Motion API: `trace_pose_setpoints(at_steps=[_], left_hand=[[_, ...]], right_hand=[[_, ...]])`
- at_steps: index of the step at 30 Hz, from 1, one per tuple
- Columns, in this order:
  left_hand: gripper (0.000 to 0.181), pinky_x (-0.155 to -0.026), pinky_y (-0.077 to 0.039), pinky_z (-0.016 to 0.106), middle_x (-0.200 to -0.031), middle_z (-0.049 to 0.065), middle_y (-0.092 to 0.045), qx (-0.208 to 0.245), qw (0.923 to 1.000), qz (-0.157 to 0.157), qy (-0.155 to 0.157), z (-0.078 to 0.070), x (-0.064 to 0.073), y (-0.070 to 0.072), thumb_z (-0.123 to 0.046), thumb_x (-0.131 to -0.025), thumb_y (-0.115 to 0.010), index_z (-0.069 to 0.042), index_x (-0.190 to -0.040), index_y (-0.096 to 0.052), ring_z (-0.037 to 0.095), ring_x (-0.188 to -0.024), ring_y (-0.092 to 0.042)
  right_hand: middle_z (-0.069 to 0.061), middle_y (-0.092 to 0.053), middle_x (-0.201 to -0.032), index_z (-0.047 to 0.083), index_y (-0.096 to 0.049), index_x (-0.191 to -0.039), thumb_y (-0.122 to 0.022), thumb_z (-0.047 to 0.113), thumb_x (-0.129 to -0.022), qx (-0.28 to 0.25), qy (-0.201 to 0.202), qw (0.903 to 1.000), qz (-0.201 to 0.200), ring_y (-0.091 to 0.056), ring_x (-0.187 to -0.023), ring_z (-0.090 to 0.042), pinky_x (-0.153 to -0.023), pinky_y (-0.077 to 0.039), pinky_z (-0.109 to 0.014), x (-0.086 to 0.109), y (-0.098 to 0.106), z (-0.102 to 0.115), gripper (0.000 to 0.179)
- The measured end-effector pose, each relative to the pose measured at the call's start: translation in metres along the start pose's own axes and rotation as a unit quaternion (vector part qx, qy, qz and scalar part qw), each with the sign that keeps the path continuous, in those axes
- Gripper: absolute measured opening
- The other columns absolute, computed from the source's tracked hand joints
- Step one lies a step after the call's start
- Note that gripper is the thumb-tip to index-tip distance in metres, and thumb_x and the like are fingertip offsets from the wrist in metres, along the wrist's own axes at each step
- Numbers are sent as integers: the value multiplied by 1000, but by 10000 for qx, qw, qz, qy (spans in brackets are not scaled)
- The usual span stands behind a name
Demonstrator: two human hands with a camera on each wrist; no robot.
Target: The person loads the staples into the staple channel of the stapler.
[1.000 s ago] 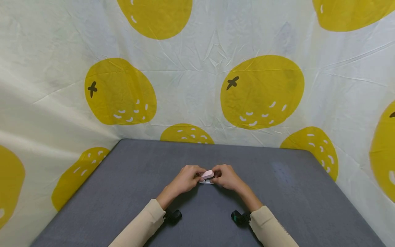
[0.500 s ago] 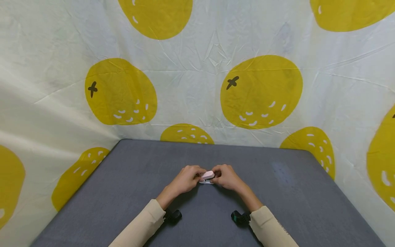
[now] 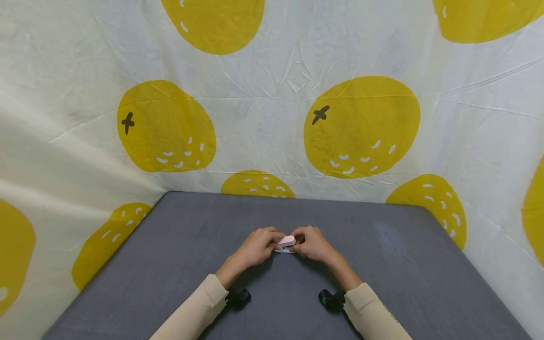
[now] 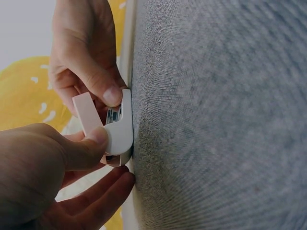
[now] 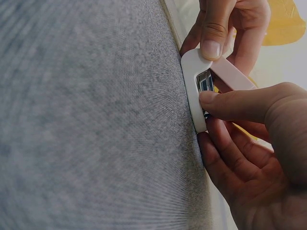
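A small stapler with a pink top arm and a white base stands on the grey table. Its top arm is tilted up from the base, baring the metal staple magazine between them. My left hand pinches the hinge end, thumb on the near side. At the other end, my right hand pinches the stapler, its thumb against the magazine and the fingers on the far side. Parts of both ends are hidden behind the fingers.
The grey cloth-covered table reaches back to a white curtain printed with yellow fruit, which also runs along the left and right sides. Black wrist devices sit below both sleeves.
The pink top arm has shifted very slightly to the right and down. Both hands keep their places on the stapler.
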State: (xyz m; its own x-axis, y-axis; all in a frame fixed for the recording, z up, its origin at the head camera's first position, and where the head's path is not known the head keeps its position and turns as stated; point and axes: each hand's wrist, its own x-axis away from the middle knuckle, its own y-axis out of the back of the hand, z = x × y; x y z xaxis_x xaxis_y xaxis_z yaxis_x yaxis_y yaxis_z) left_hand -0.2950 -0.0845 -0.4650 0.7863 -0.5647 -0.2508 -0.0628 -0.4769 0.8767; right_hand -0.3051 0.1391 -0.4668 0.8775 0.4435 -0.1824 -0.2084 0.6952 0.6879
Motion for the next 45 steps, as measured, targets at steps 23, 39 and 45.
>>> trace_pose_setpoints(at_steps=[23, 39, 45], left_hand=[[34, -71, -49, 23, -110, 0, -71, -164, 9998, 100, 58, -2, 1, -1, -8, -102, -63, -23, -131, -73, 9, -85, -63], [34, -74, -52, 26, -112, 2, -73, -89, 10000, 6, -17, 1, 1, -2, -6, -100, -65, -20, -130, -74, 13, -92, -68], [32, -74, -54, 25, -106, 2, -75, 129, 9999, -63, -53, 4, 0, -3, -4, -98, -67, -15, -126, -75, 12, -88, -68]], right_hand=[[-3, -71, -86, 8, -76, -103, -76, 22, -94, -206, 38, 9990, 403, -56, -67, -8, -59, -46, -25, 2, 2, -3, 17], [-19, -71, -97, -3, -73, -107, -47, 23, -110, -463, 94, 9983, 338, -66, -87, -21, -76, -51, -28, 3, 4, -1, 36], [-18, -71, -95, -3, -73, -106, -47, 22, -110, -440, 93, 9986, 283, -65, -83, -17, -74, -51, -27, 2, 2, 0, 36]])
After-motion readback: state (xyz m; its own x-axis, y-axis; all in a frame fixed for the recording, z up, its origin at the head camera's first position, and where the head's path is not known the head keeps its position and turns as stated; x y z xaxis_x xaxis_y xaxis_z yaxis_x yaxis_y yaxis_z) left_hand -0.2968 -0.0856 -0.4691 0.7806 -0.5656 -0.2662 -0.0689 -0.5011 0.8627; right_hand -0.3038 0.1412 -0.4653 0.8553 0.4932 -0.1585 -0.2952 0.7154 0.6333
